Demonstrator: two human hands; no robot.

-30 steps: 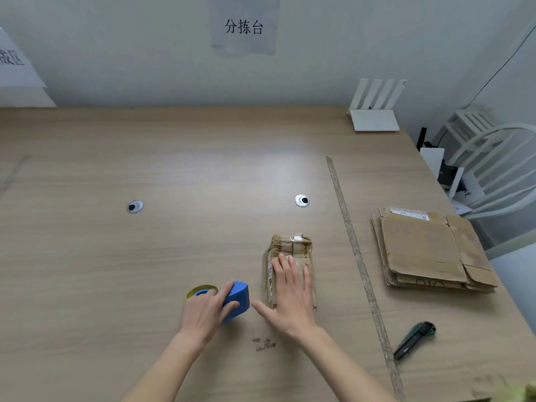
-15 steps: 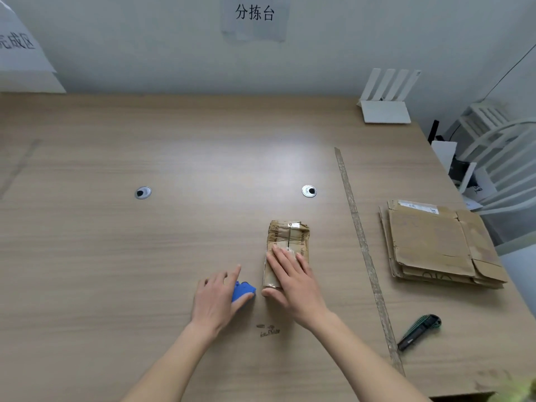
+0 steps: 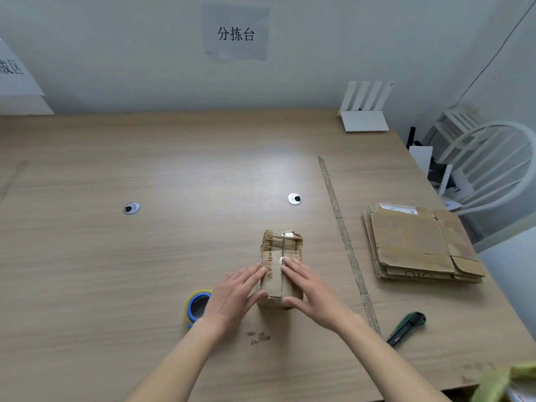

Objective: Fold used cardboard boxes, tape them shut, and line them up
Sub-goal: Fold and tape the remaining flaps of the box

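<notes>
A small worn cardboard box with tape over its top seam lies lengthwise on the wooden table, near the front middle. My left hand rests on the box's near left part with straight fingers, its thumb against the near end. My right hand lies the same way on the near right part, fingertips on the top seam. A roll of tape with a blue core lies on the table just left of my left wrist. A stack of flattened cardboard boxes lies at the right.
A green and black utility knife lies near the front right edge. A long strip of tape is stuck down between the small box and the stack. A white router stands at the back right. A white chair is beside the table.
My left hand has let go of the tape roll, left it on the table, and moved right onto the box. My right hand has shifted to the box's near right part.
</notes>
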